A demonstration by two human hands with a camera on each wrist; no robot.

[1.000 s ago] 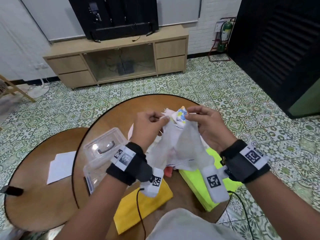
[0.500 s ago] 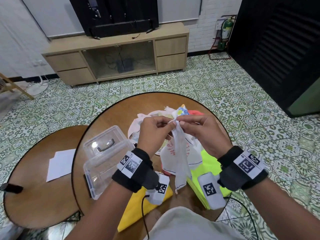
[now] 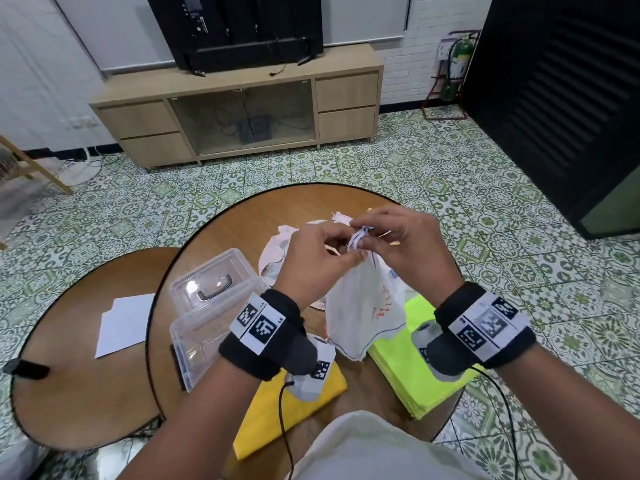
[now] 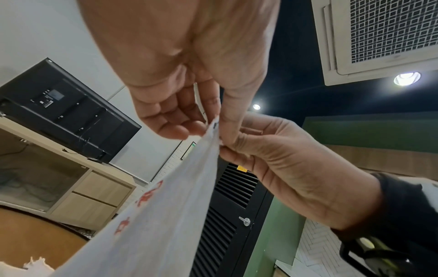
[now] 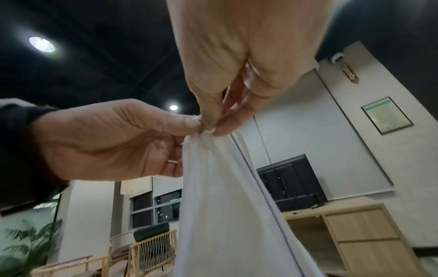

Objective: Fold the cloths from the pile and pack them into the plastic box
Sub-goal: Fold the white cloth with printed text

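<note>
A thin white cloth (image 3: 363,303) with red lettering and a blue stitched hem hangs in the air above the round wooden table (image 3: 242,223). My left hand (image 3: 311,258) and right hand (image 3: 398,244) both pinch its bunched top edge, fingertips almost touching. The left wrist view shows the cloth (image 4: 166,196) caught between my left hand's (image 4: 208,127) thumb and fingers. In the right wrist view the cloth (image 5: 225,196) hangs from my right hand's (image 5: 213,127) pinch. The clear plastic box (image 3: 197,334) stands open at the left. The pile of cloths (image 3: 280,244) lies behind my hands.
The box's clear lid (image 3: 211,285) with a grey handle stands behind it. A yellow cloth (image 3: 277,417) and a neon green cloth (image 3: 415,368) lie flat near the table's front edge. A lower round table (image 3: 76,375) at the left carries white paper (image 3: 124,323).
My hands have come together and drawn the cloth's top edge into a bunch. The cloth now hangs as a wider pouch than half a second ago.
</note>
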